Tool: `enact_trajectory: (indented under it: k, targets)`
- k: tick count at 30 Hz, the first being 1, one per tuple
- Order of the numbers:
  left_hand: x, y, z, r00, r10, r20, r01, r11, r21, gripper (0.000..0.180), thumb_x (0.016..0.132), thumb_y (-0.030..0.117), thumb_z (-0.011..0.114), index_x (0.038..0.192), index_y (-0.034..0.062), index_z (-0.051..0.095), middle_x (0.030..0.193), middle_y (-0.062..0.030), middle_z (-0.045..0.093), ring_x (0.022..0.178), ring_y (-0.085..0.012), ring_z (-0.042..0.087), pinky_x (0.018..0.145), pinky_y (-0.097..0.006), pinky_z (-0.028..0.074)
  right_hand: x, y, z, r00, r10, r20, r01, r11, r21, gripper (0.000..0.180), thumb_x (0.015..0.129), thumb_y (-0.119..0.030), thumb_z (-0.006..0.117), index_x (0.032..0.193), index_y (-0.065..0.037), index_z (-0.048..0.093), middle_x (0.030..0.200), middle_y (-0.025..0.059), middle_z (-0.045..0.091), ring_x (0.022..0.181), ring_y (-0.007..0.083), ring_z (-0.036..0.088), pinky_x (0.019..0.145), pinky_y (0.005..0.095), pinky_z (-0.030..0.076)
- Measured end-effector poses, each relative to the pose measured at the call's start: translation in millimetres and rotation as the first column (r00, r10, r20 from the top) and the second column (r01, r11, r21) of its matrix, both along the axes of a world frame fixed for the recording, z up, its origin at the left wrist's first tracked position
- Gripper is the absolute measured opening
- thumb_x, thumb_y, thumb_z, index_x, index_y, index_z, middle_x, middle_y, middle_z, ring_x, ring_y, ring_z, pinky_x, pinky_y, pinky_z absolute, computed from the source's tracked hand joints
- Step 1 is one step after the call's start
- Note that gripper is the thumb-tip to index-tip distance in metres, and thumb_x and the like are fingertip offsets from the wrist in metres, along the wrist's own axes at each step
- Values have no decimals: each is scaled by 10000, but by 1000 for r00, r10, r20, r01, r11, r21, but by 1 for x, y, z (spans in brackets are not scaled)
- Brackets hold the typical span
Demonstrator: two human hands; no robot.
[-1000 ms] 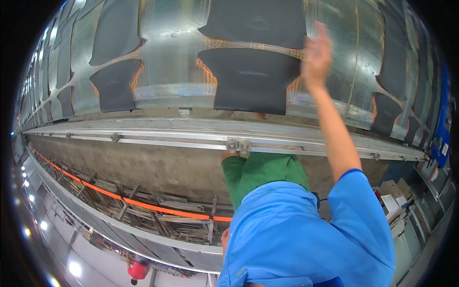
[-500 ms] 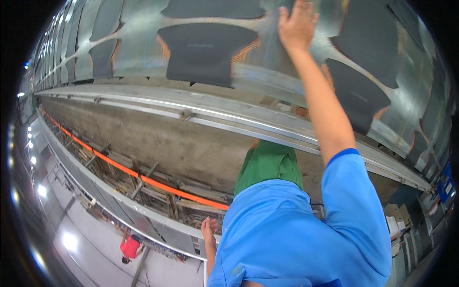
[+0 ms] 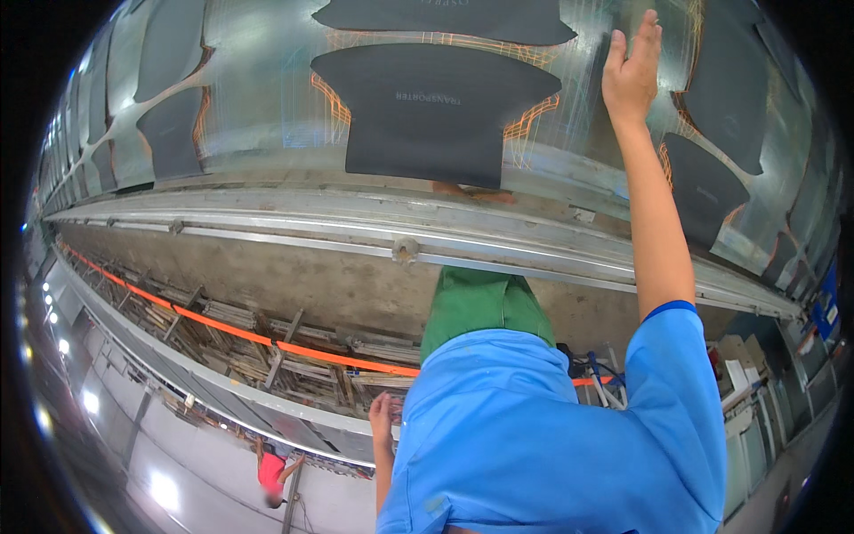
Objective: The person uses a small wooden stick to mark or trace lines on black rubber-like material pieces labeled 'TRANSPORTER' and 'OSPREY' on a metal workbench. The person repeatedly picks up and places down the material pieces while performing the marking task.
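Observation:
My right hand is stretched out over the long glassy table, its fingers extended and holding nothing. Whether the palm touches the surface I cannot tell. To its left lies a flat dark grey shirt-shaped panel with pale print and orange lines along its side edges. Another dark panel lies to the right of my forearm, and a larger one is beyond it. Down at my left side hangs my left hand, away from the table, fingers loosely apart with nothing visible in them.
A metal rail with a small round fitting runs along the table's near edge. Behind me an orange bar passes over stacked frames. A person in red is at the lower left. Boxes stand at right.
The table, panels and rail fitting have shifted rightward in the view. My right hand appears farther right, still stretched out over the table. My left hand stays low at my side.

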State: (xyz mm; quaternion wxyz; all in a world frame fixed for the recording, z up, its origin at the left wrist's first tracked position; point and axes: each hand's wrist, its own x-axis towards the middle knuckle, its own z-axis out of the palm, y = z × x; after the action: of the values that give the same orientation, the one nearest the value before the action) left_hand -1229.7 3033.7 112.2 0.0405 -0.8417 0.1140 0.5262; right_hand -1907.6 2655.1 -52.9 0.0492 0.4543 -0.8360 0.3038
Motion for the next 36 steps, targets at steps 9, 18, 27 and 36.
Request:
enact_trajectory:
  k: [9, 18, 27, 36]
  targets:
    - [-21, -276, 0, 925, -342, -164, 307, 929, -208, 475, 971, 268, 671, 1386, 64, 559, 1153, -73, 707, 978, -138, 649, 802, -276, 498, -5, 6, -2, 999, -31, 22, 33, 997, -73, 435, 1061, -126, 459, 1492, -175, 487, 1463, 96, 557, 1422, 296, 444, 1147, 423, 370]
    - [-207, -479, -7, 95, -674, -733, 640, 605, -474, 585, 888, 215, 752, 1415, 71, 543, 1260, -91, 668, 1120, -178, 606, 891, -328, 494, -12, 2, -11, 978, -70, -195, 53, 994, -94, 376, 1020, -129, 583, 1386, -204, 625, 1278, 54, 680, 1203, 239, 609, 1026, 380, 452]
    - [-367, -513, -102, -537, -6, -844, 783, 369, -501, 628, 907, 321, 764, 1430, 71, 523, 1177, -58, 670, 1067, -158, 603, 868, -299, 481, -4, 6, -11, 963, -186, -197, 199, 979, 48, 356, 961, -113, 654, 1270, -280, 714, 1261, 72, 597, 1137, 254, 555, 974, 388, 451]
    - [-381, -505, -146, -221, 333, -916, 954, 268, -133, 561, 951, 426, 692, 1350, 52, 566, 1114, -41, 672, 992, -101, 589, 783, -256, 461, -3, 15, 0, 893, -268, -363, 302, 952, 41, 237, 1005, -122, 605, 1220, -71, 690, 1093, 90, 696, 1026, 243, 661, 966, 375, 491]
